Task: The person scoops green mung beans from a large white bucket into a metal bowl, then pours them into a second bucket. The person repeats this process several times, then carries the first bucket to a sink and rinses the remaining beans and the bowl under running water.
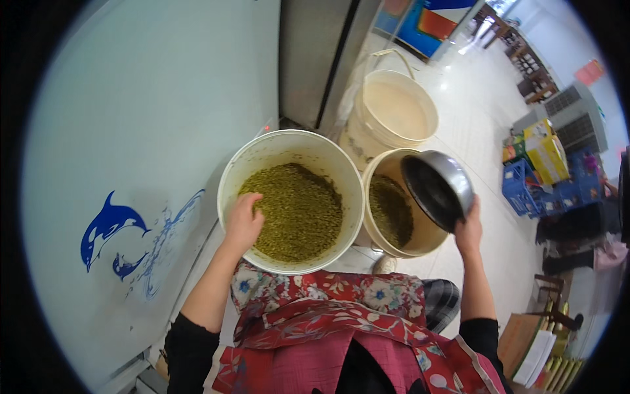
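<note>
Before me stands a large white bucket (352, 216) holding a mass of chopped green-yellow food (300, 216), perhaps pickled vegetable. My left hand (244, 221) reaches over its left rim with loosely curled fingers just above the green mass; nothing shows in it. To the right is a cream bucket (433, 244), also with chopped green stuff (391, 212) at its bottom. In my right hand (468, 229) is a metal bowl (455, 170), gripped by its rim and tilted over the cream bucket. The bowl's dark inside faces left, and I cannot tell whether anything is in it.
A third cream bucket (398, 111) with pale contents and a raised handle stands behind. A white panel (147, 123) with blue dolphin pictures walls the left side. Blue crates (519, 184) and yellow boxes (546, 152) sit at right. Another person (581, 226) is at the right edge.
</note>
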Action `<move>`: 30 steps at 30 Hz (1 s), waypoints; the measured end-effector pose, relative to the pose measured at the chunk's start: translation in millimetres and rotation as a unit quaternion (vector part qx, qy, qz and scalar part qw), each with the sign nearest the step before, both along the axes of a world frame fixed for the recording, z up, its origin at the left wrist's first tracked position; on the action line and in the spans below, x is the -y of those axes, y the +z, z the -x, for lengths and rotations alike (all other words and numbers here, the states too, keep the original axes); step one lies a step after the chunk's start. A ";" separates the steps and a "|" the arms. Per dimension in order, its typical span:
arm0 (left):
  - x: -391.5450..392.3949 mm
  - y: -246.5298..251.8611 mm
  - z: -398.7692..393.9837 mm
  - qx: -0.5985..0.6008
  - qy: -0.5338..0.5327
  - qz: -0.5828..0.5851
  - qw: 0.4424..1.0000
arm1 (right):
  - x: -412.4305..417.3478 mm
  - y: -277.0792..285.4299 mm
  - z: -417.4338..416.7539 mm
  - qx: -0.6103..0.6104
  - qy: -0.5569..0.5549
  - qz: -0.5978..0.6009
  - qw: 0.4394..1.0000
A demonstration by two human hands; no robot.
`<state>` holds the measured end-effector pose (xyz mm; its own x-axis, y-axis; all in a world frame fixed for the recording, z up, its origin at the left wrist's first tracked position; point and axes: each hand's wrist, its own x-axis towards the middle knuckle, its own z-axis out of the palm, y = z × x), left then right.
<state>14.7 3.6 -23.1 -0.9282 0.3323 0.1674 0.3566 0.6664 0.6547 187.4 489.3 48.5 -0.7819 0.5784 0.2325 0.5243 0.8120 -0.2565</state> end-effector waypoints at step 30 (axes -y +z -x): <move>-129.7 -118.8 93.6 0.316 -0.207 0.421 0.825 | 87.2 26.3 -7.2 -0.219 -0.075 0.627 0.744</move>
<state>-78.9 133.2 -141.9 -0.5199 0.3935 -0.7582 0.4321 0.8868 0.1639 194.6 402.1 74.8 -0.6949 0.6285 -0.3495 0.2283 -0.2680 -0.9360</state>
